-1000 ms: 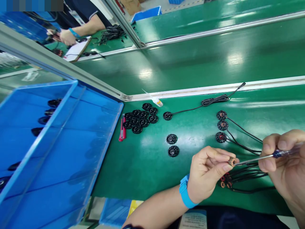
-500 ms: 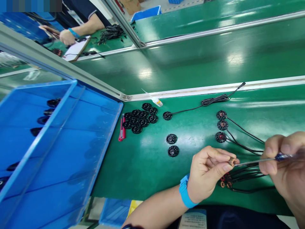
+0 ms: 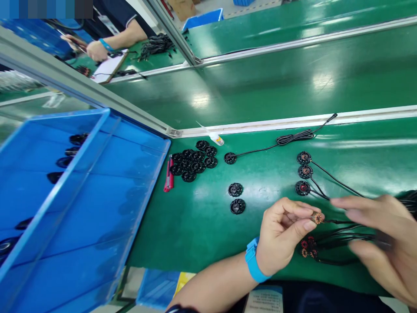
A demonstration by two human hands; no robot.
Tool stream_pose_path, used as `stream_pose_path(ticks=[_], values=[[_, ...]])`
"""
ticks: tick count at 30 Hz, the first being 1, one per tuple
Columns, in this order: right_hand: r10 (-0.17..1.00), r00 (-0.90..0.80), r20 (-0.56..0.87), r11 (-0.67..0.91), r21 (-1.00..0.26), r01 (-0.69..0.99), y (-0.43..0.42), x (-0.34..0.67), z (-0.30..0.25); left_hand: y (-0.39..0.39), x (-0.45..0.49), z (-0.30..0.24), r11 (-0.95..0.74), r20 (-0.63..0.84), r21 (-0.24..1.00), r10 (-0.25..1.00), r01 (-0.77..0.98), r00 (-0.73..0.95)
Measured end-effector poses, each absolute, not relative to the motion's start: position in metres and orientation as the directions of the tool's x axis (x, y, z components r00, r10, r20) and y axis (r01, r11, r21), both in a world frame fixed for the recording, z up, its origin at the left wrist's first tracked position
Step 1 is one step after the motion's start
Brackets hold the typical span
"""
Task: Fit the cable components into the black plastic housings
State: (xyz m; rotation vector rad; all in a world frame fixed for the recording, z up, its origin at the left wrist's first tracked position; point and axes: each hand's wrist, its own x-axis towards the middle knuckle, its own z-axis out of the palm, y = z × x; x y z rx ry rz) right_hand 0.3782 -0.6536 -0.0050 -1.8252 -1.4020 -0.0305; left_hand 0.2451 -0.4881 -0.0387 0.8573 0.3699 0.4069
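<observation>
My left hand (image 3: 283, 234) pinches a small copper-wound motor stator (image 3: 317, 218) between thumb and fingertips, its toothed end turned toward the right. A black cable (image 3: 337, 222) runs from it toward my right hand (image 3: 381, 234), which is smeared by motion with forefinger and thumb apart. Against that palm lies a dark blurred shape, seemingly the handle of a screwdriver (image 3: 383, 240); its shaft cannot be made out. Below the held stator, several wound stators (image 3: 309, 247), red and copper, lie on the green bench with their black cables.
Three black round housings (image 3: 304, 171) with wound stators and cables lie beyond my hands. Two black housings (image 3: 236, 206) sit mid-bench; more are heaped (image 3: 192, 161) near a red cutter (image 3: 169, 174) and small bottle (image 3: 216, 138). A blue bin (image 3: 137, 182) stands left. Across the frame, a co-worker's hand (image 3: 97, 51) works.
My right hand has drawn back from the stator, its fingers opening, and the tool's shaft no longer reaches the stator. My left hand keeps its pinch in nearly the same place.
</observation>
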Motion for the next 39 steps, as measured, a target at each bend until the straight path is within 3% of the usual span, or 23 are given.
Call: stream_pose_path(ticks=[5, 16, 20, 27, 30, 33, 35, 39], values=[[0.806, 0.289, 0.517, -0.024, -0.458, 0.889, -0.618, 0.377, -0.003, -0.486, 0.243, -0.037, 0.542, -0.091, 0.812, 0.484, -0.217, 0.87], [0.824, 0.202, 0.529, 0.037, -0.406, 0.913, -0.655, 0.379, -0.011, -0.486, 0.242, -0.035, 0.508, -0.11, 0.845, 0.472, -0.168, 0.875], [0.839, 0.184, 0.513, 0.056, -0.416, 0.908, -0.655, 0.383, -0.009, -0.484, 0.241, -0.035, 0.442, -0.02, 0.867, 0.494, -0.231, 0.869], [0.849, -0.046, 0.527, 0.151, -0.158, 0.976, -0.669, 0.389, -0.01, -0.487, 0.237, -0.04, 0.277, 0.135, 0.911, 0.499, -0.305, 0.856], [0.849, -0.002, 0.528, 0.114, -0.18, 0.977, -0.669, 0.387, -0.014, -0.479, 0.237, -0.035, 0.231, 0.158, 0.929, 0.46, -0.29, 0.874], [0.852, 0.122, 0.509, 0.025, -0.273, 0.962, -0.66, 0.387, -0.017, -0.453, 0.237, -0.025, 0.074, 0.194, 0.966, 0.433, -0.249, 0.88], [0.868, 0.119, 0.481, 0.008, -0.255, 0.967, -0.65, 0.388, -0.019, -0.432, 0.237, -0.02, -0.108, 0.184, 0.982, 0.397, -0.153, 0.899], [0.933, 0.062, 0.356, 0.004, -0.182, 0.983, -0.635, 0.385, -0.024, -0.406, 0.239, -0.026, -0.481, 0.096, 0.876, 0.129, -0.022, 0.987]])
